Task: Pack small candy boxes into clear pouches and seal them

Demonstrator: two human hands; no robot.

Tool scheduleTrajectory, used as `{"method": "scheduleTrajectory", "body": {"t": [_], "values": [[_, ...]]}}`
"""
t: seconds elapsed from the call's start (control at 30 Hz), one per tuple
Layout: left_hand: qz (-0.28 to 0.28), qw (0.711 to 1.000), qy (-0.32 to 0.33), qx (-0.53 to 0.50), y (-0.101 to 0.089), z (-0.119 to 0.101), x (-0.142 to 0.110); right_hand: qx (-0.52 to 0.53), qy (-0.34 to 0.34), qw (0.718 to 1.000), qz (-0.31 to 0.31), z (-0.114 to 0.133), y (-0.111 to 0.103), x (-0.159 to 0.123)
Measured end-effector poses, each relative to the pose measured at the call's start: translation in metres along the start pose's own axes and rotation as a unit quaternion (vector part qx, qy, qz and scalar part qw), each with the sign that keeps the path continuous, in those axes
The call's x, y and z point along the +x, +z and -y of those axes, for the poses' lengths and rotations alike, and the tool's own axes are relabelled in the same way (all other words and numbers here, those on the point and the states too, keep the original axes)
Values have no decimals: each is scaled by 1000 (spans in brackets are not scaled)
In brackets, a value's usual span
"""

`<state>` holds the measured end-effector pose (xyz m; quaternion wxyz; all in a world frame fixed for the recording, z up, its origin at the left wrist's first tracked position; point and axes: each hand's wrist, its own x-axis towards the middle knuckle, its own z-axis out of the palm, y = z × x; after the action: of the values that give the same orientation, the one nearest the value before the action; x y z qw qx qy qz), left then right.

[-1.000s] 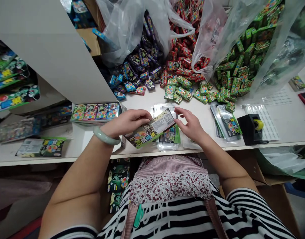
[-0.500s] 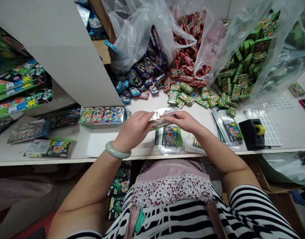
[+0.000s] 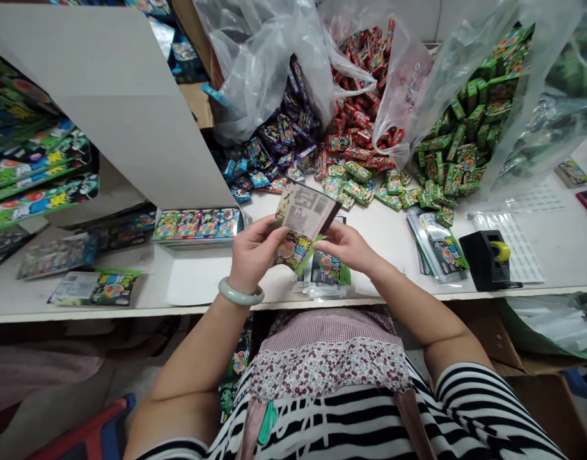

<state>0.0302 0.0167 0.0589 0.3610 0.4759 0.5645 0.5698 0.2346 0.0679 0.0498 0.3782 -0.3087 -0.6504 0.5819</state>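
Observation:
My left hand [image 3: 255, 250] and my right hand [image 3: 347, 245] both grip a printed green card pack [image 3: 300, 225], tilted up above the white table [image 3: 394, 230]. Its pale back panel with dark print faces me. A jade bangle sits on my left wrist. Under my hands lies a stack of clear sleeves with the same green cards [image 3: 326, 273]. A filled row of small colourful boxes [image 3: 197, 225] lies just left of my left hand.
Plastic bags spill small boxes at the back: purple and blue [image 3: 279, 137], red [image 3: 358, 121], green [image 3: 466, 140]. A black tape dispenser [image 3: 488, 259] and label sheets [image 3: 514, 239] sit at right. A white board [image 3: 116, 102] leans at left over stacked packs [image 3: 39, 166].
The pack was held flat and low between both hands; now it is turned upright and raised, its back panel facing me. The camera shifted slightly.

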Motion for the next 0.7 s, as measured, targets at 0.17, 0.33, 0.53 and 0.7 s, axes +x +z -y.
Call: {"method": "scheduleTrajectory", "body": {"t": [0.17,0.33,0.53,0.7], "values": [[-12,948,-185,-258,26,19,-6,89,97,991,11,-14,6,3],[-84,925,-199,-313,33,41,-22,90,173,980,37,-29,9,-18],[-52,952,-127,-273,23,32,-26,79,219,964,129,-36,6,-53],[17,979,-93,-180,29,26,-44,19,92,995,-24,-18,-8,-53]]}}
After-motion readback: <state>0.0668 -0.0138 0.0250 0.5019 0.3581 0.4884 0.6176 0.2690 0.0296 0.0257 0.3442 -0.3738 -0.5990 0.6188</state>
